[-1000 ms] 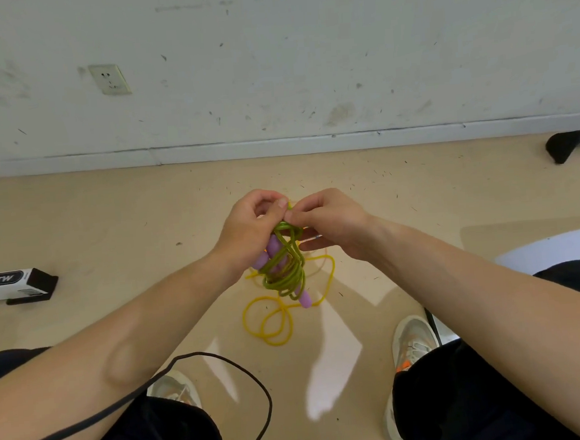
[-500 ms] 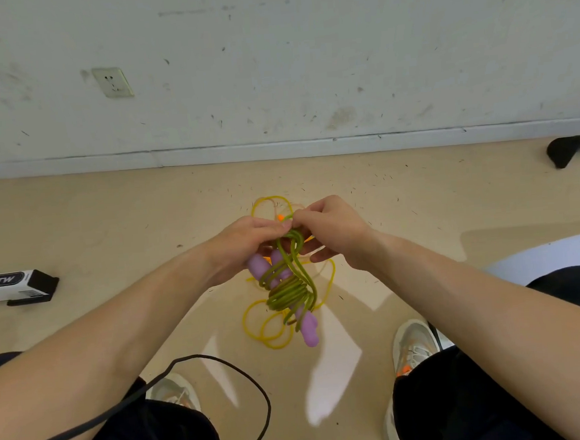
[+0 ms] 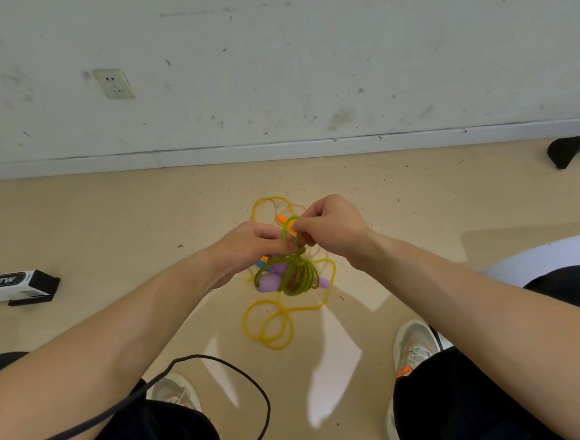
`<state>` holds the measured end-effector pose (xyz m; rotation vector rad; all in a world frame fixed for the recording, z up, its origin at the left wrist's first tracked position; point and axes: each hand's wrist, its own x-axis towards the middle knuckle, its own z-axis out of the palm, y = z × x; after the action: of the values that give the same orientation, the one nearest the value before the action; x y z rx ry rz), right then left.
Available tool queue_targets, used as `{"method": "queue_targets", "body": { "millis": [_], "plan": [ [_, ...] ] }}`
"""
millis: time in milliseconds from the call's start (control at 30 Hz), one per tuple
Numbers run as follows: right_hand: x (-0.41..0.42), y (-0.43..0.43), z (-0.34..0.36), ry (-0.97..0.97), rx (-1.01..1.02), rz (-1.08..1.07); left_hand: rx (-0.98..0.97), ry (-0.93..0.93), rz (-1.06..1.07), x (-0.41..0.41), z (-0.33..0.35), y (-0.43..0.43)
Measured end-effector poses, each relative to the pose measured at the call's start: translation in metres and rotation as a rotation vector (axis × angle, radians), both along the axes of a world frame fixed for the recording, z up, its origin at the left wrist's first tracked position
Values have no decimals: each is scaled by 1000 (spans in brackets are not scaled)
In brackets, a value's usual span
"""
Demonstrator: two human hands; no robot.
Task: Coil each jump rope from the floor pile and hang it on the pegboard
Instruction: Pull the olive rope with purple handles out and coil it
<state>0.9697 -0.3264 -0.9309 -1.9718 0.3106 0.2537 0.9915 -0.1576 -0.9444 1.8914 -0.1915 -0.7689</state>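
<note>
green rope nearly bundled, nothing hung yet

both hands are held up over the floor (image 3: 111,232): the left hand (image 3: 249,245) pinches the top of the green jump rope (image 3: 296,274), and the right hand (image 3: 330,227) pinches a small loop of it just beside, seemingly tying off the coil, with its purple handles (image 3: 269,283) dangling in the bundle below. a yellow jump rope (image 3: 275,324) lies loose and uncoiled underneath. no pegboard in sight, so i'd judge all the hanging is left.
</note>
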Motion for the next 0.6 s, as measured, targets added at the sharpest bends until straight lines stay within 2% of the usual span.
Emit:
{"method": "queue_targets", "body": {
  "millis": [267,600],
  "plan": [
    [-3,-1,3,-47,105,72,-100,15,-19,-4,-5,0],
    [-2,4,-2,-84,312,1,-16,29,-10,-14,-6,-5]
  ]
}}
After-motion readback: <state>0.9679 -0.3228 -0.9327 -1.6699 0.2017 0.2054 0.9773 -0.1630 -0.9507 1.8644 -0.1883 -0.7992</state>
